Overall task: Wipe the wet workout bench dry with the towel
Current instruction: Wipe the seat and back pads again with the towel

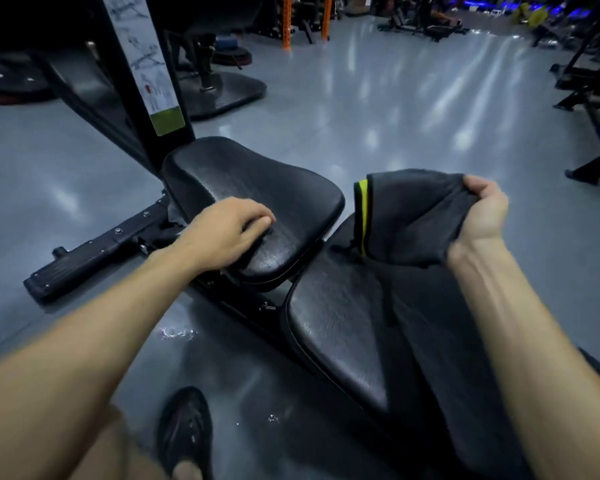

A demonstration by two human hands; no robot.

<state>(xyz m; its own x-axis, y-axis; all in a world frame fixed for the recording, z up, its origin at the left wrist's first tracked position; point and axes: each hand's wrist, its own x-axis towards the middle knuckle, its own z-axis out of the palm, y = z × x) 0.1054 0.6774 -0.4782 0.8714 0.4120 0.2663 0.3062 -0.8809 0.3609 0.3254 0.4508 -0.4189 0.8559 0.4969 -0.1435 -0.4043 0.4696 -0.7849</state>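
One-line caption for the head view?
Right hand grips a dark towel above the bench's back pad; left hand rests on the seat pad.

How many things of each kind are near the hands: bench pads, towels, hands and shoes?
Bench pads: 2, the seat pad and the long pad
Towels: 1, the dark towel
Hands: 2, left hand, right hand
Shoes: 1, black shoe
Total: 6
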